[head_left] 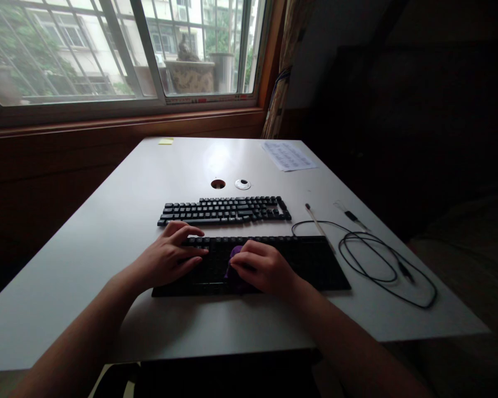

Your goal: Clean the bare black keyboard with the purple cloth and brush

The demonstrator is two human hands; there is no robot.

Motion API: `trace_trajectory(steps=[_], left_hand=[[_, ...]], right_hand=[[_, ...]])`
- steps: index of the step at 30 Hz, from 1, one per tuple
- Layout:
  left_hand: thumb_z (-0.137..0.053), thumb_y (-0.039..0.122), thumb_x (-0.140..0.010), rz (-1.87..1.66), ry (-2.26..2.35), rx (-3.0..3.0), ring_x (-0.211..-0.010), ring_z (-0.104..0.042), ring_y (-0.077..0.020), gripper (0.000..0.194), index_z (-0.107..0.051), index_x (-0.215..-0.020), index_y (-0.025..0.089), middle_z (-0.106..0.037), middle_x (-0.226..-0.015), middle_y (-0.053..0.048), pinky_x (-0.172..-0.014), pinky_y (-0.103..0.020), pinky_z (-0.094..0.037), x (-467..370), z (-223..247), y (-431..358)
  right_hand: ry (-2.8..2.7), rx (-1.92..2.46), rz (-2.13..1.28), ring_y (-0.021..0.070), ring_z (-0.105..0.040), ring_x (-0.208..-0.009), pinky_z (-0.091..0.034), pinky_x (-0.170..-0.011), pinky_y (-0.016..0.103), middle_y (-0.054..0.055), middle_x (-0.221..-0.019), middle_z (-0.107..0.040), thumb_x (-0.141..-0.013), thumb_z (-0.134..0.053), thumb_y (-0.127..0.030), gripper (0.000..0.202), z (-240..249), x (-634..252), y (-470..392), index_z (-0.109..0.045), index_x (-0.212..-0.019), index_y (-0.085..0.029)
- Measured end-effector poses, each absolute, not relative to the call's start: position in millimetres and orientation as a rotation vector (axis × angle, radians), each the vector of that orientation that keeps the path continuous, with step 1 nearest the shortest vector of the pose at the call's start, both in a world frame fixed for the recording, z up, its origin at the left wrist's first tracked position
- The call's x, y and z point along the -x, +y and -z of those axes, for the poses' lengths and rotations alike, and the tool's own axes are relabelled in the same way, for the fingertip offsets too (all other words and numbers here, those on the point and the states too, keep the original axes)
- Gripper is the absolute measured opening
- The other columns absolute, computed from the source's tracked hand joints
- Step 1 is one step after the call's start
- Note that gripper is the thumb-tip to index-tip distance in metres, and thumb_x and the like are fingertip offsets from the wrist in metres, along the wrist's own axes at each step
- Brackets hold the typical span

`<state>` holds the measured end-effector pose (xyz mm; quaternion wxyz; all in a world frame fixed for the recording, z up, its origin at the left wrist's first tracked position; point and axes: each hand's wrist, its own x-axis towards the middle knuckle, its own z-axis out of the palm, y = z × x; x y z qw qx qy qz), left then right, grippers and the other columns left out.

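Note:
A black keyboard base [315, 262] lies flat on the white table, most of its keycaps off and some dark keys left along its top edge and upper left. My left hand [172, 255] rests on its left end, fingers apart, fingertips by the remaining keys. Over the middle of the base, my right hand [271, 268] pinches a purple cloth [235, 252] that touches the keyless area. My fingers hide part of the cloth. Just beyond the base, loose black keycaps [219, 211] are laid out in rows like a keyboard.
Right of the base lie a thin dark-tipped stick [314, 216], a black-handled wire tool [352, 216] and a coiled cable with a plug [405, 272]. Farther back are a round hole [218, 184], a metal ring [243, 184], printed paper [290, 156] and yellow notes [166, 141].

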<state>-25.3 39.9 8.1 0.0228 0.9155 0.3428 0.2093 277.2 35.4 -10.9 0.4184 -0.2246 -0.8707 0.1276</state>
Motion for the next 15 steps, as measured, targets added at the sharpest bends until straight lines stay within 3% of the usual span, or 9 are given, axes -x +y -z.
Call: trace_trajectory(steps=[5, 10, 15], left_hand=[[-0.064, 0.032, -0.099, -0.715, 1.077, -2.818, -0.121, -0.048, -0.0319, 0.03, -0.074, -0.128, 0.037, -0.059, -0.135, -0.007, -0.104, -0.052, -0.048, 26, -6, 41], [-0.062, 0.029, -0.101, -0.735, 1.041, -2.78, -0.123, -0.048, -0.0309, 0.021, -0.081, -0.108, 0.034, -0.061, -0.132, -0.006, -0.105, -0.05, -0.046, 25, -7, 42], [-0.06, 0.03, -0.102, -0.929, 1.221, -2.74, -0.115, -0.052, -0.0293, 0.026, -0.076, -0.122, 0.032, -0.064, -0.124, -0.008, -0.1, -0.05, -0.049, 28, -8, 56]], right_hand=[[-2.18, 0.565, -0.319, 0.012, -0.063, -0.072, -0.056, -0.068, 0.023, 0.004, -0.085, -0.066, -0.095, -0.065, -0.019, 0.008, 10, -277, 35, -0.073, -0.098, -0.018], [-2.179, 0.571, -0.327, 0.0125, -0.063, -0.072, -0.055, -0.067, 0.023, 0.004, -0.084, -0.065, -0.095, -0.066, -0.018, 0.008, 9, -277, 35, -0.073, -0.097, -0.018], [-2.178, 0.565, -0.336, 0.0125, -0.063, -0.072, -0.055, -0.067, 0.024, 0.004, -0.084, -0.065, -0.095, -0.065, -0.018, 0.007, 10, -277, 35, -0.073, -0.096, -0.018]])
